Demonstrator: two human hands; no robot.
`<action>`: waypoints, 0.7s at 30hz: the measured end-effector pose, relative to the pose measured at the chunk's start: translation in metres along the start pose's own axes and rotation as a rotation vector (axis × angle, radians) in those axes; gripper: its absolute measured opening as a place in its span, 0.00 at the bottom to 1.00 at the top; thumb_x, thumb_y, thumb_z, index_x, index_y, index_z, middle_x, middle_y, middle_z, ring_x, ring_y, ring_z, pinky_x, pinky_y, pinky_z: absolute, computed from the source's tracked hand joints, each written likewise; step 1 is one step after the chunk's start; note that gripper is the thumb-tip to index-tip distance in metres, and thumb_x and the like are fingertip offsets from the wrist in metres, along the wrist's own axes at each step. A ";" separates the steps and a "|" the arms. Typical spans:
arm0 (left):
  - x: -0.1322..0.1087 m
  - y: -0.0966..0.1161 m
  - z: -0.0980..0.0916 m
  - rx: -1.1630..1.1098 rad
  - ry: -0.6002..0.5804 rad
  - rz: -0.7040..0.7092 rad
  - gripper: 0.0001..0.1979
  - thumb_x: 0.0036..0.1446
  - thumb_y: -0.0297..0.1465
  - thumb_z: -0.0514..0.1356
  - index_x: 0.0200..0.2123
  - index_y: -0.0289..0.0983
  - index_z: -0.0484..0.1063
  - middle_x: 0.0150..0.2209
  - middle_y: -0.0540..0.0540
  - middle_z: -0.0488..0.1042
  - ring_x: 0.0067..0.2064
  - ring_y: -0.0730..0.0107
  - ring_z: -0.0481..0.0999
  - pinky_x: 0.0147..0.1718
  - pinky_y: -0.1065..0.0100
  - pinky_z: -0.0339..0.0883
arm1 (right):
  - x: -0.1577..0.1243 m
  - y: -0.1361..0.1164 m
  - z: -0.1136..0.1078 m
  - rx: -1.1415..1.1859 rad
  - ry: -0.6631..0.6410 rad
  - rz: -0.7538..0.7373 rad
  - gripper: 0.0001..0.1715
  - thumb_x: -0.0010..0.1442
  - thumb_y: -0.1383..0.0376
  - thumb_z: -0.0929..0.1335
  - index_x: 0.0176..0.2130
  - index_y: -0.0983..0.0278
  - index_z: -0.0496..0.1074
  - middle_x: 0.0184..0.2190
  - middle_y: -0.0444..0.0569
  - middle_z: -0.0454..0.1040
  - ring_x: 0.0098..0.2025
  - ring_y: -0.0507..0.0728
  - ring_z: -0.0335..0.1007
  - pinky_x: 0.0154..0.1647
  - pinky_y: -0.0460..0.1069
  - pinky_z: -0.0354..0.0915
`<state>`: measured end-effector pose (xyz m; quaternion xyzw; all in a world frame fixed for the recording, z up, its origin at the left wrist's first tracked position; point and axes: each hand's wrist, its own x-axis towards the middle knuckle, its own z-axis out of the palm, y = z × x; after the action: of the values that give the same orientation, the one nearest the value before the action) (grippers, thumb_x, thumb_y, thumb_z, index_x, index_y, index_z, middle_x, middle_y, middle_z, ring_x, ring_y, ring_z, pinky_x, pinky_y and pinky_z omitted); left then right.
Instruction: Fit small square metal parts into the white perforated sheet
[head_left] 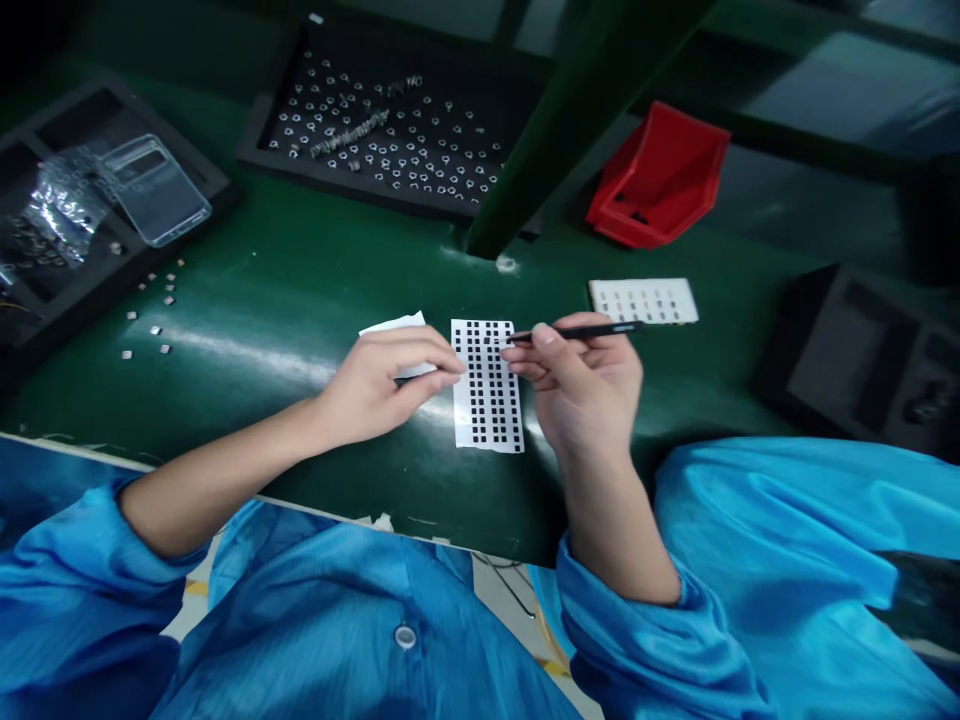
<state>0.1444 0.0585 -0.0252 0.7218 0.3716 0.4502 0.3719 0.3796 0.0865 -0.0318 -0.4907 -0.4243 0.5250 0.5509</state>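
Observation:
A white sheet (465,428) with rows of small black square pieces lies on the green table in front of me. My right hand (589,385) grips black tweezers (589,330), held nearly level, with their tips over the upper part of the sheet. Whether the tips pinch a piece is too small to tell. At the sheet's left edge, my left hand (386,380) has its thumb and forefinger brought together; anything between them is hidden. Another white paper (401,322) shows partly from behind that hand.
A black tray (259,145) of small metal parts stands at the back, beside a green post (555,140). Rightward are a red bin (660,180), a white block (645,300) with small parts and a dark box (832,340). A compartment tray (217,185) and loose pieces lie left. A blue-sleeved person (787,530) sits close right.

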 end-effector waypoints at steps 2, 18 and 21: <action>0.002 0.008 -0.001 -0.212 0.118 -0.202 0.03 0.68 0.32 0.71 0.43 0.40 0.85 0.42 0.44 0.88 0.41 0.64 0.89 0.44 0.62 0.85 | -0.002 -0.017 0.011 -0.020 0.013 -0.084 0.25 0.57 0.53 0.84 0.42 0.56 0.72 0.30 0.40 0.86 0.30 0.57 0.88 0.30 0.48 0.83; -0.003 0.018 -0.012 -0.447 0.239 -0.293 0.07 0.64 0.27 0.74 0.43 0.44 0.89 0.42 0.47 0.88 0.40 0.67 0.89 0.41 0.66 0.87 | -0.026 -0.040 0.038 -0.002 -0.036 -0.207 0.19 0.63 0.55 0.82 0.40 0.52 0.72 0.33 0.39 0.88 0.26 0.58 0.86 0.27 0.53 0.84; -0.001 0.011 -0.009 -0.578 0.238 -0.440 0.05 0.63 0.31 0.75 0.42 0.43 0.88 0.38 0.47 0.88 0.38 0.67 0.88 0.41 0.65 0.86 | -0.028 -0.035 0.041 -0.044 -0.013 -0.195 0.17 0.65 0.57 0.81 0.41 0.53 0.71 0.34 0.39 0.88 0.28 0.59 0.87 0.29 0.53 0.84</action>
<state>0.1374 0.0540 -0.0127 0.4325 0.4161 0.5265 0.6022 0.3424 0.0640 0.0105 -0.4556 -0.4850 0.4624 0.5859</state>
